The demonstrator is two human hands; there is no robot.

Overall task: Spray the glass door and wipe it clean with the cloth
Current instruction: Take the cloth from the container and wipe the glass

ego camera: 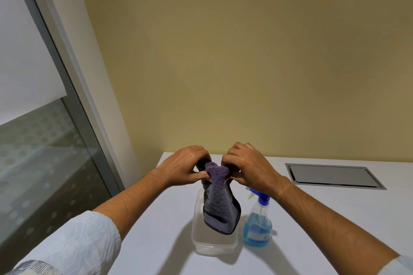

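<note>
A: Where does the worktop [156,230] end?

B: Its far edge meets the yellow wall [245,62]. Its left edge runs from the far corner toward the camera, and past it stands the glass door [40,152] in its grey frame, frosted white in the upper part. The bare white surface is widest on the right, between the bottle and the flap.

A: What else sits on it?

B: A grey metal flap [330,175] is set flush into the top at the far right, well apart from everything else. The spray bottle [258,227] stands upright just right of the tub, its blue trigger head under the right wrist. Both forearms reach in from the near corners and cross much of the surface.

A: And the hands?

B: The left hand [183,166] and the right hand [248,165] are side by side above the tub's far end. Each has fingers and thumb curled in, pinching the bunched top of the cloth [220,205].

A: Where does the cloth hang?

B: It droops from the hands, purple at the top and grey below, its lower end over the tub [214,245], which is a clear plastic box. Whether it touches the inside, I cannot tell.

A: Anything in the containers?

B: The bottle holds blue liquid in its lower half. The tub shows nothing else that I can make out.
</note>
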